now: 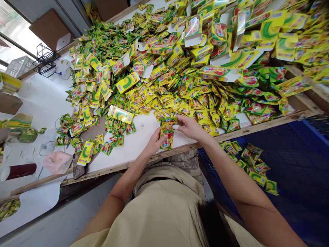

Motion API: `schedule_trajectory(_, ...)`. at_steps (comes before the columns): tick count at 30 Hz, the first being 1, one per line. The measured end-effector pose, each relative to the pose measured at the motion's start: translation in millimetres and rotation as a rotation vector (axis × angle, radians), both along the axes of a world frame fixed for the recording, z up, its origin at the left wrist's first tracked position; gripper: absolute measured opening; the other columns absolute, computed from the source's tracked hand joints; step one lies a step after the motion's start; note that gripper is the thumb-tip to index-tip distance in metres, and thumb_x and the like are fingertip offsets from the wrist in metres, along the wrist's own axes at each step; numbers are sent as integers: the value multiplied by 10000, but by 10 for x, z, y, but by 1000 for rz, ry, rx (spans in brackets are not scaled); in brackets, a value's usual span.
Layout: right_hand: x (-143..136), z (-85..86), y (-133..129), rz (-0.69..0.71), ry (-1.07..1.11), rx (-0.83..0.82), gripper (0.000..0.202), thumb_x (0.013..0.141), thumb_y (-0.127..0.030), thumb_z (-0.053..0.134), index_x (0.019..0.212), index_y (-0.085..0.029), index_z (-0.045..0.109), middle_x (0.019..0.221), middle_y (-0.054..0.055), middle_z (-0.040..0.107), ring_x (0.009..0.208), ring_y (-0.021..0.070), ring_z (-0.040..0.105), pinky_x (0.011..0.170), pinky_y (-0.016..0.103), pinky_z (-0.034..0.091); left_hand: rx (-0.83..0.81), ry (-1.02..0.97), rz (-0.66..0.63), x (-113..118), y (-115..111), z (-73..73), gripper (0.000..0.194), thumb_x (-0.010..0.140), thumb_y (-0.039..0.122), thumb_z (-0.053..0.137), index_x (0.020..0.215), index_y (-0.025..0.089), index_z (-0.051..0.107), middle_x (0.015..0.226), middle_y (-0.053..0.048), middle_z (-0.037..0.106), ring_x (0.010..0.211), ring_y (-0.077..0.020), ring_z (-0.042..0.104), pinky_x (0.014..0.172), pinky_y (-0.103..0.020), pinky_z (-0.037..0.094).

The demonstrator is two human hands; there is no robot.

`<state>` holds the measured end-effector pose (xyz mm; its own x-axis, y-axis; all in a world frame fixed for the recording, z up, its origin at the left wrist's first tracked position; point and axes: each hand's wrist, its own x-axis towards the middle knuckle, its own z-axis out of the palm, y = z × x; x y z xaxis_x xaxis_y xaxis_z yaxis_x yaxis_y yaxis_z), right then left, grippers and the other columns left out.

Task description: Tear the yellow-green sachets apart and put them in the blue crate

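Observation:
Near the table's front edge, my left hand [155, 141] is closed on the lower part of some green-and-yellow packets [168, 135] with red fruit pictures. The fingers of my right hand [189, 127] pinch the upper right corner of the same packets. How many packets are held cannot be made out. Just behind my hands lies a heap of small yellow sachets [164, 97], with green sachets [102, 41] farther back on the left. Yellow boxes [128, 82] lie on top of the heap, several with open white flaps.
A wooden rim [120, 167] runs along the table's front. On the left are a phone [78, 166], a pink bag [58, 162], a dark red cylinder [22, 171] and a black wire rack [46, 60]. A blue crate [295, 171] with packets stands low right.

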<state>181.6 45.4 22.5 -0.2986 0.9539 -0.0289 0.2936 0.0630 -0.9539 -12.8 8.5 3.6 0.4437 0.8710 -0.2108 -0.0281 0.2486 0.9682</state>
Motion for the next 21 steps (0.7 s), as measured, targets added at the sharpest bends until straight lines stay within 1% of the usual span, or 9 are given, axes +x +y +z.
schedule_trajectory(4, 66, 164, 34, 10, -193, 68, 194, 694, -210, 571, 881, -183, 611, 696, -2, 594, 653, 158, 531, 630, 261, 401, 20, 17, -6, -4, -9, 20, 398, 829, 471, 585, 1065, 163, 497, 1027, -63, 595, 921, -179, 544, 812, -292, 434)
schedule_trajectory(6, 87, 225, 40, 15, -282, 88, 172, 684, -178, 561, 851, -181, 604, 643, -14, 563, 616, 147, 517, 599, 247, 374, 19, 16, -3, -2, -17, 33, 400, 829, 470, 586, 1073, 166, 498, 1013, -58, 593, 917, -177, 543, 813, -292, 435)
schedule_trajectory(9, 134, 301, 40, 106, -395, 84, 136, 675, -149, 558, 797, -184, 606, 601, -21, 547, 592, 145, 516, 576, 239, 358, 18, 12, -13, 11, -27, 55, 408, 828, 468, 587, 1089, 167, 500, 1007, -54, 589, 918, -178, 540, 821, -294, 435)
schedule_trajectory(11, 172, 368, 33, 123, -387, 132, 246, 668, -160, 592, 911, -185, 617, 704, 3, 600, 646, 157, 541, 596, 244, 382, 28, 23, -16, 25, -29, 71, 405, 823, 468, 592, 1077, 164, 506, 1006, -53, 589, 922, -181, 537, 832, -298, 433)
schedule_trajectory(13, 193, 446, 12, 75, -344, 232, 356, 679, -192, 628, 1033, -181, 596, 862, 46, 630, 712, 170, 556, 630, 258, 411, 36, 21, -15, 40, -29, 87, 397, 820, 465, 596, 1063, 163, 510, 1007, -52, 590, 923, -184, 535, 842, -303, 432)
schedule_trajectory(14, 190, 482, -5, 45, -329, 289, 358, 697, -206, 631, 1052, -179, 591, 920, 66, 628, 740, 175, 557, 647, 266, 418, 40, 11, -13, 47, -30, 93, 396, 820, 461, 597, 1066, 163, 509, 1008, -53, 589, 925, -185, 535, 846, -305, 432)
schedule_trajectory(16, 161, 530, -41, 27, -342, 382, 265, 751, -200, 591, 1015, -178, 607, 951, 84, 626, 783, 185, 557, 679, 275, 420, 49, -12, -15, 59, -32, 99, 404, 821, 448, 600, 1089, 164, 502, 1017, -55, 586, 940, -187, 533, 862, -308, 431)
schedule_trajectory(18, 114, 546, -67, 65, -408, 429, 184, 785, -166, 531, 941, -176, 630, 904, 82, 631, 814, 194, 558, 712, 280, 408, 59, -18, -13, 69, -35, 101, 416, 819, 443, 603, 1107, 163, 495, 1024, -58, 583, 958, -187, 529, 881, -310, 429)
schedule_trajectory(21, 55, 562, -58, 134, -575, 384, 171, 804, -152, 481, 832, -172, 649, 817, 76, 635, 800, 198, 562, 706, 275, 374, 55, 3, -6, 83, -40, 107, 441, 809, 461, 606, 1114, 163, 490, 1042, -64, 583, 971, -191, 529, 894, -313, 429)
